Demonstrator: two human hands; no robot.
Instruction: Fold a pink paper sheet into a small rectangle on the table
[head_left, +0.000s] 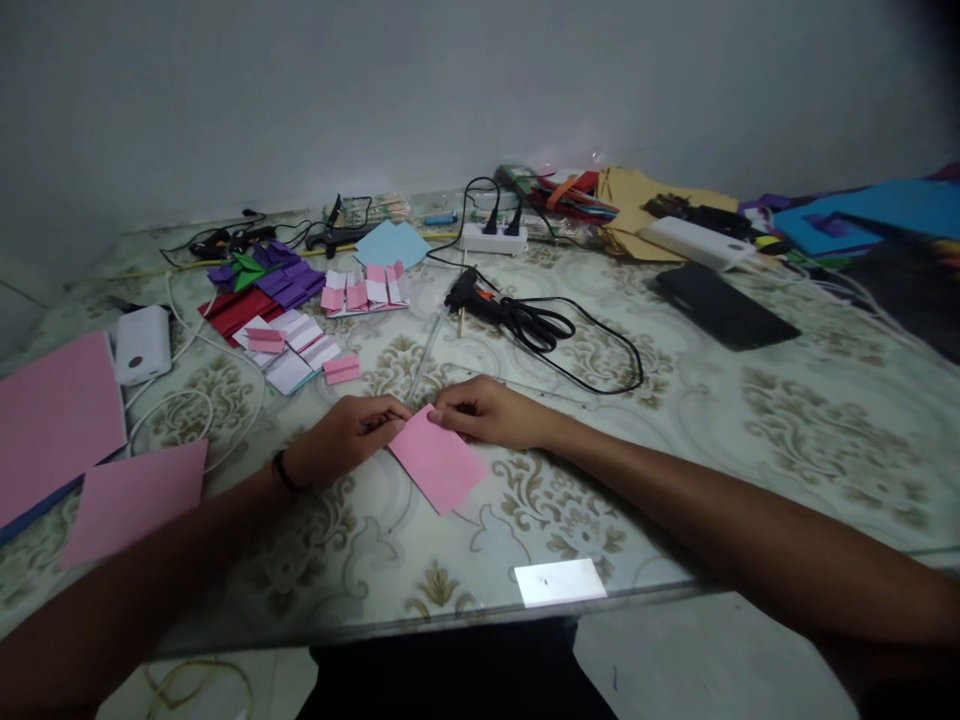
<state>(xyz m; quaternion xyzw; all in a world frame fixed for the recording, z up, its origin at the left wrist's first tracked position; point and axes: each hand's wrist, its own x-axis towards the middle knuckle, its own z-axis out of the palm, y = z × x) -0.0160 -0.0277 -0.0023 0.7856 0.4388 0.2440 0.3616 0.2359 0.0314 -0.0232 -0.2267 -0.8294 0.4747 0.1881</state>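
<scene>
A small pink sheet of paper (pixel 442 465) lies at a slant on the patterned tabletop, held at its far end by both hands. My left hand (pixel 352 435) pinches its left far corner between thumb and fingers. On the other side, my right hand (pixel 491 412) grips the top far corner, thumb on top and fingers curled behind. Just beyond the hands rests a glue gun (pixel 469 292) with a clear glue stick (pixel 431 350) and a coiled black cord. A clear ruler (pixel 517 385) lies behind my right hand.
Folded pink and white paper pieces (pixel 292 345) sit at the back left, beside purple ones (pixel 289 275). Larger pink sheets (pixel 60 420) and a white power bank (pixel 142 345) are at left. A power strip (pixel 493 238) and black phone-like slab (pixel 724 305) stand farther back.
</scene>
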